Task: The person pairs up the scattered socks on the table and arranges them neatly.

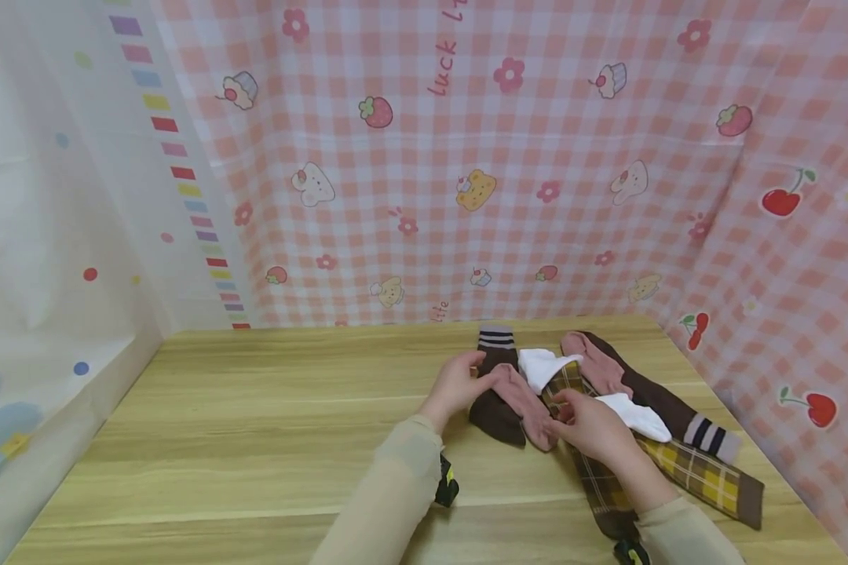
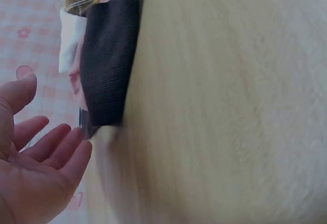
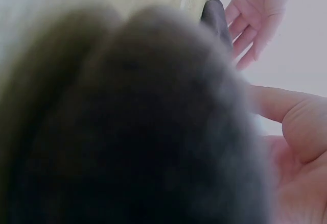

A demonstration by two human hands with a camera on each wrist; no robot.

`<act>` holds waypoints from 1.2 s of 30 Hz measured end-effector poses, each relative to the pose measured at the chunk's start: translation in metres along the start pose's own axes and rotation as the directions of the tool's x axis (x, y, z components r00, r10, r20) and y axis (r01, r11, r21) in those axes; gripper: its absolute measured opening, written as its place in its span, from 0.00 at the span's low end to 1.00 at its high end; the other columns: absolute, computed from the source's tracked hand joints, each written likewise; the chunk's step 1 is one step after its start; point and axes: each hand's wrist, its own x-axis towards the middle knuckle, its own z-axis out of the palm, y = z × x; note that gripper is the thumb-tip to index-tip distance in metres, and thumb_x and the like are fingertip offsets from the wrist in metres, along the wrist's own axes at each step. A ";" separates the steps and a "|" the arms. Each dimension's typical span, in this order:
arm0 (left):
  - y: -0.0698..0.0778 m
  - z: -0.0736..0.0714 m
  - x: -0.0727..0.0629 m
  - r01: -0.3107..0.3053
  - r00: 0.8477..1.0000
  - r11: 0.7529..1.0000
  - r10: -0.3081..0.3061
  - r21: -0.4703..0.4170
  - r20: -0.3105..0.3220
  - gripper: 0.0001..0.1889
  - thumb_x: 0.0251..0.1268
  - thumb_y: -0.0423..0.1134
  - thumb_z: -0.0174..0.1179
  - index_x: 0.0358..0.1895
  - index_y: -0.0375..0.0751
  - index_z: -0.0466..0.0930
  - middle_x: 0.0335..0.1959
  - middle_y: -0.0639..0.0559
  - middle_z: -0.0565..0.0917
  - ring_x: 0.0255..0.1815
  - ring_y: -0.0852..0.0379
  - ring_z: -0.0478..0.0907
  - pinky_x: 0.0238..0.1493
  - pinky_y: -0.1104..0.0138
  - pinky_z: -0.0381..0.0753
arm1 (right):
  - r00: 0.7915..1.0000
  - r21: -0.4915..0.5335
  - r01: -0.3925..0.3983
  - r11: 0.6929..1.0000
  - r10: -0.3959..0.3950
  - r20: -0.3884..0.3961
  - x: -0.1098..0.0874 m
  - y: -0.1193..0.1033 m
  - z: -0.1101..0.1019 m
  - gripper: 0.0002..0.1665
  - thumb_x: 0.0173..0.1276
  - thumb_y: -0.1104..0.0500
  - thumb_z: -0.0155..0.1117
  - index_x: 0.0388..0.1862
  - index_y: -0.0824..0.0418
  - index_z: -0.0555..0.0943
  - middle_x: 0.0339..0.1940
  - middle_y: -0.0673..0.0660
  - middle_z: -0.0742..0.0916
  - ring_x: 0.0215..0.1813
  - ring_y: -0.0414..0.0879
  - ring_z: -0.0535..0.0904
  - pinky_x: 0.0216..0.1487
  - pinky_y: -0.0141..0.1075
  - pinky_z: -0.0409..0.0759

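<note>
One pink sock (image 1: 524,402) between hands, long axis slanting down rightward, left hand (image 1: 458,386) spread, right hand (image 1: 597,428) grip unclear

Left fingers (image 2: 75,162) relaxed, slightly bent

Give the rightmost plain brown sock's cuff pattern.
The dark-brown fabric sock has a cuff striped black and pale grey, clearest in the head view.

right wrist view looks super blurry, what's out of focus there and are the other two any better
Right wrist view: a dark shape close to the lens is heavily blurred, the right hand clearer; left wrist view: ribbing shows on the dark sock, though the tabletop looks soft and smeary; head view: sharpest of the three, with the prints on the checked cloth readable.
</note>
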 end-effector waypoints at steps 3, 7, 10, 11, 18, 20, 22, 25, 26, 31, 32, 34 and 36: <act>-0.002 0.004 0.002 -0.004 1.000 1.000 0.004 0.006 0.017 0.27 0.69 0.41 0.61 0.64 0.24 0.72 0.61 0.34 0.77 0.57 0.40 0.79 0.58 0.56 0.77 | 1.000 -0.005 0.001 1.000 -0.001 0.007 0.001 0.001 0.001 0.26 0.62 0.54 0.73 0.51 0.70 0.79 0.30 0.52 0.84 0.29 0.43 0.77 0.29 0.40 0.77; -0.003 0.007 0.003 -0.001 0.999 1.000 0.002 -0.015 0.042 0.27 0.70 0.40 0.60 0.65 0.23 0.70 0.63 0.32 0.75 0.59 0.39 0.77 0.60 0.56 0.76 | 0.999 0.000 -0.016 1.000 0.016 0.028 0.003 0.000 0.002 0.26 0.62 0.53 0.72 0.51 0.70 0.79 0.27 0.50 0.82 0.26 0.42 0.76 0.28 0.38 0.76; -0.004 0.008 0.003 0.002 0.998 0.999 0.000 -0.032 0.056 0.27 0.71 0.38 0.59 0.65 0.22 0.69 0.63 0.32 0.74 0.60 0.38 0.76 0.61 0.55 0.76 | 0.998 0.011 -0.044 0.999 0.044 0.052 0.003 -0.002 0.002 0.26 0.63 0.52 0.71 0.51 0.71 0.79 0.26 0.50 0.82 0.24 0.42 0.76 0.27 0.38 0.76; -0.004 0.009 0.003 0.003 0.998 0.999 -0.001 -0.034 0.059 0.27 0.71 0.38 0.59 0.65 0.22 0.69 0.64 0.32 0.74 0.60 0.38 0.76 0.61 0.55 0.75 | 0.997 0.016 -0.056 0.998 0.055 0.059 0.003 -0.003 0.002 0.26 0.64 0.52 0.71 0.51 0.71 0.79 0.25 0.50 0.82 0.24 0.42 0.77 0.27 0.38 0.76; -0.002 0.011 0.004 -0.013 0.998 1.000 0.014 -0.021 0.059 0.25 0.70 0.36 0.59 0.63 0.22 0.71 0.61 0.32 0.77 0.58 0.40 0.77 0.60 0.56 0.76 | 0.994 -0.013 -0.073 0.997 0.074 0.083 0.005 -0.008 0.002 0.17 0.65 0.56 0.70 0.42 0.69 0.80 0.22 0.51 0.80 0.22 0.43 0.77 0.24 0.37 0.76; -0.002 0.012 0.005 -0.031 0.998 1.000 0.031 0.000 0.059 0.20 0.71 0.37 0.58 0.57 0.23 0.77 0.55 0.33 0.81 0.54 0.42 0.79 0.58 0.57 0.77 | 0.995 -0.035 -0.058 0.998 0.061 0.080 0.007 -0.008 0.003 0.14 0.64 0.58 0.70 0.38 0.68 0.80 0.22 0.51 0.80 0.22 0.43 0.76 0.24 0.37 0.76; -0.001 0.013 0.005 -0.035 0.998 0.999 0.034 0.011 0.058 0.18 0.71 0.37 0.58 0.54 0.25 0.79 0.51 0.35 0.83 0.53 0.43 0.80 0.56 0.58 0.78 | 0.996 -0.057 -0.046 0.997 0.050 0.076 0.008 -0.007 0.005 0.11 0.63 0.59 0.70 0.35 0.66 0.80 0.21 0.51 0.79 0.23 0.44 0.75 0.25 0.37 0.75; -0.001 0.014 0.006 -0.037 0.997 0.999 0.035 0.021 0.064 0.14 0.70 0.37 0.59 0.48 0.27 0.83 0.45 0.38 0.85 0.48 0.47 0.80 0.52 0.62 0.79 | 0.997 -0.080 -0.033 0.996 0.039 0.071 0.010 -0.006 0.008 0.09 0.61 0.60 0.69 0.27 0.62 0.78 0.19 0.50 0.77 0.22 0.44 0.73 0.24 0.37 0.72; -0.001 0.014 0.006 -0.034 0.997 0.999 0.033 0.023 0.063 0.14 0.69 0.37 0.60 0.48 0.28 0.83 0.45 0.39 0.85 0.46 0.50 0.80 0.51 0.64 0.78 | 0.997 -0.079 -0.034 0.996 0.040 0.070 0.010 -0.006 0.009 0.10 0.60 0.61 0.69 0.24 0.61 0.76 0.18 0.50 0.76 0.21 0.44 0.72 0.23 0.36 0.71; -0.001 0.013 0.007 -0.048 0.996 0.998 0.045 0.038 0.076 0.10 0.67 0.35 0.62 0.36 0.27 0.81 0.32 0.43 0.82 0.33 0.56 0.73 0.39 0.68 0.74 | 0.998 -0.107 -0.007 0.994 0.014 0.062 0.009 -0.008 0.011 0.19 0.56 0.63 0.68 0.14 0.56 0.68 0.11 0.47 0.71 0.15 0.41 0.68 0.19 0.33 0.63; -0.001 0.013 0.006 -0.041 0.996 0.998 0.038 0.038 0.076 0.10 0.67 0.35 0.62 0.37 0.27 0.81 0.34 0.43 0.82 0.34 0.56 0.74 0.41 0.67 0.75 | 0.998 -0.116 0.000 0.993 0.007 0.062 0.009 -0.008 0.012 0.20 0.55 0.63 0.68 0.13 0.56 0.67 0.11 0.47 0.71 0.15 0.41 0.67 0.18 0.33 0.62; -0.001 0.014 0.006 -0.032 0.997 0.999 0.029 0.040 0.072 0.11 0.67 0.35 0.62 0.42 0.27 0.82 0.38 0.42 0.83 0.39 0.53 0.78 0.45 0.65 0.77 | 0.998 -0.133 0.004 0.991 0.005 0.069 0.009 -0.008 0.013 0.20 0.55 0.63 0.68 0.12 0.55 0.67 0.10 0.46 0.70 0.15 0.41 0.65 0.19 0.33 0.61; -0.001 0.015 0.005 -0.014 0.998 0.999 0.012 0.037 0.056 0.14 0.66 0.35 0.63 0.49 0.28 0.83 0.45 0.40 0.85 0.47 0.49 0.80 0.52 0.63 0.78 | 0.996 -0.140 -0.003 0.990 0.015 0.082 0.009 -0.008 0.013 0.21 0.55 0.64 0.68 0.12 0.55 0.67 0.10 0.46 0.69 0.15 0.41 0.65 0.19 0.32 0.60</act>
